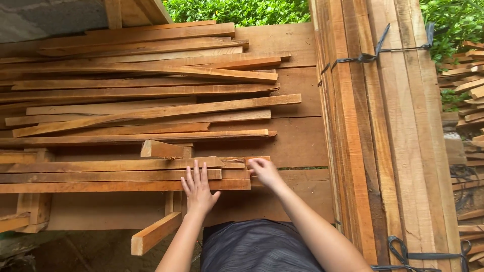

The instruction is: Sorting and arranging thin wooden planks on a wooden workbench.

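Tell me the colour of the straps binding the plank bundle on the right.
Dark grey-black straps around the bundle, clearest in the head view.

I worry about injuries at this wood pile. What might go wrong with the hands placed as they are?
The left hand lies flat on rough-sawn slats, so splinters seem likely. The right hand pinches the slat ends; a sliding slat might nip fingers. The loose stack above looks uneven and may shift toward both hands.

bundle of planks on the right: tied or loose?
Tied. The plank bundle has a dark strap knotted around its upper part and another strap low down.
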